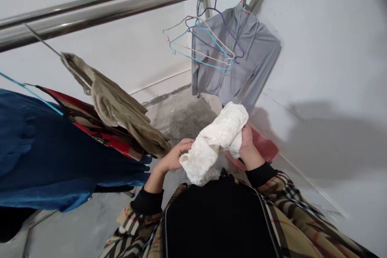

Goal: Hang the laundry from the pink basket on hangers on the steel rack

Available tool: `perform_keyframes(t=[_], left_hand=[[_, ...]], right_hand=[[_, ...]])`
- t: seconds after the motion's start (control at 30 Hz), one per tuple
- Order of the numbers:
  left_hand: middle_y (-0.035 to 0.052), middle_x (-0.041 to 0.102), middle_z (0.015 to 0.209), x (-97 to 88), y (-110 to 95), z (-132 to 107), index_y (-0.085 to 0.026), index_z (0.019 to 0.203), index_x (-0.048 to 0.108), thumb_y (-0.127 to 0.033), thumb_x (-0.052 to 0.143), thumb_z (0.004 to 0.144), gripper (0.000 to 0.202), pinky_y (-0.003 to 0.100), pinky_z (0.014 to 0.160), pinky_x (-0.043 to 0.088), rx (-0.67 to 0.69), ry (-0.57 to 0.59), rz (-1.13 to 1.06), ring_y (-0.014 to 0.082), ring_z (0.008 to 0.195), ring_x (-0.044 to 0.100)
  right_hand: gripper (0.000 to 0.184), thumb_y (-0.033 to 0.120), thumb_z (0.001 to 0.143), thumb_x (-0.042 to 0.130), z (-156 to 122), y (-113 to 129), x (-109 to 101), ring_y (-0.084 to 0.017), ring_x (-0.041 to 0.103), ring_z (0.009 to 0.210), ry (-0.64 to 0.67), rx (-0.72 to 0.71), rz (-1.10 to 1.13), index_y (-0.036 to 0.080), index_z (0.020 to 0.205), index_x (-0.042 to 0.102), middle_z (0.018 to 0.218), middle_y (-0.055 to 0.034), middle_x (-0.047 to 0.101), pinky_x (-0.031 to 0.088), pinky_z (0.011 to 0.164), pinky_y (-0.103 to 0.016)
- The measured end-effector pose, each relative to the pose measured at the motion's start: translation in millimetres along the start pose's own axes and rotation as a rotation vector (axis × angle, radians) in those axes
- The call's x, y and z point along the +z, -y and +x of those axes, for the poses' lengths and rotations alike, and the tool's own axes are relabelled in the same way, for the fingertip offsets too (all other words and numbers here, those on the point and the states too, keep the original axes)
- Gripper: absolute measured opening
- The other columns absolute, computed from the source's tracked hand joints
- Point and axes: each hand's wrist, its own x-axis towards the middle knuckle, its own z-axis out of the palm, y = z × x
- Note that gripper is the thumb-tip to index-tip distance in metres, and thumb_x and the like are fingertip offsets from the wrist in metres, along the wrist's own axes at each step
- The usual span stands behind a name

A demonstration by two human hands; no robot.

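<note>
A bunched white garment with a lacy, textured surface (223,125) is held up in front of my body. My left hand (178,154) grips its left end, the fingertips partly hidden behind the fabric. On the other side, my right hand (247,141) is closed round the right end, most of its fingers covered by the cloth. The garment is crumpled and twisted in the middle, so its full shape cannot be made out. Below and behind my right hand stands a pink basin (266,145), partly covered by the hand and cloth.
A metal rail (121,10) crosses the top. From it hang a blue hanger (198,62), a purple hanger (216,8), a pale pink one and a grey hooded jacket (238,52). Brown trousers (111,96), a red-and-black cloth (115,143) and dark blue clothing (54,153) hang at left.
</note>
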Motion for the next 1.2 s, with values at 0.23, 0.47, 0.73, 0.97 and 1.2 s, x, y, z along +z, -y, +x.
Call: perform_keyframes(t=[0.23,0.47,0.73,0.97,1.2], left_hand=[[0.0025,0.068,0.075,-5.6,8.9,-16.5,-0.018,0.074,0.071,-0.037,0.089,0.043,0.040,0.029,0.070,0.050,-0.069,-0.425,-0.530,0.0186,0.071,0.062],[0.0035,0.073,0.085,14.4,-5.8,1.9,-0.017,0.103,0.070,-0.037,0.078,0.065,0.044,0.027,0.071,0.051,0.011,-0.694,-0.623,0.0159,0.073,0.066],[0.0085,0.071,0.116,48.4,16.0,6.9,-0.018,0.113,0.070,-0.033,0.064,0.083,0.034,0.034,0.100,0.046,0.126,-0.613,-0.170,0.0220,0.108,0.065],[0.0094,0.068,0.123,57.4,14.8,-21.3,-0.021,0.123,0.065,-0.031,0.051,0.093,0.035,0.036,0.101,0.046,0.263,-0.342,0.140,0.0230,0.113,0.062],[0.0116,0.059,0.132,77.6,55.0,-35.1,-0.021,0.123,0.064,-0.037,0.057,0.089,0.037,0.042,0.109,0.036,0.222,-0.171,0.031,0.0273,0.131,0.048]], right_hand=[[0.050,0.055,0.086,0.037,11.9,8.2,0.5,-0.025,0.062,0.101,0.115,0.070,-0.078,0.015,0.094,0.066,0.086,-0.0094,0.070,0.049,0.089,-0.037],[0.022,0.037,0.076,0.068,-18.7,7.7,16.1,-0.023,0.060,0.098,0.161,-0.030,-0.388,0.018,0.086,0.069,0.095,-0.0072,0.069,0.046,0.091,-0.035],[0.029,0.045,0.079,0.068,-56.0,-2.3,58.3,-0.011,0.056,0.070,0.533,0.081,-0.187,0.017,0.086,0.066,0.073,0.0020,0.063,0.045,0.067,-0.023],[0.028,0.041,0.068,0.079,-48.1,-16.9,54.8,-0.013,0.062,0.069,0.351,0.222,0.067,0.019,0.083,0.069,0.074,0.0012,0.069,0.049,0.065,-0.023],[0.033,0.048,0.064,0.080,-52.0,-9.3,56.2,-0.022,0.069,0.091,0.265,0.210,0.283,0.023,0.082,0.068,0.079,0.0003,0.073,0.055,0.080,-0.034]])
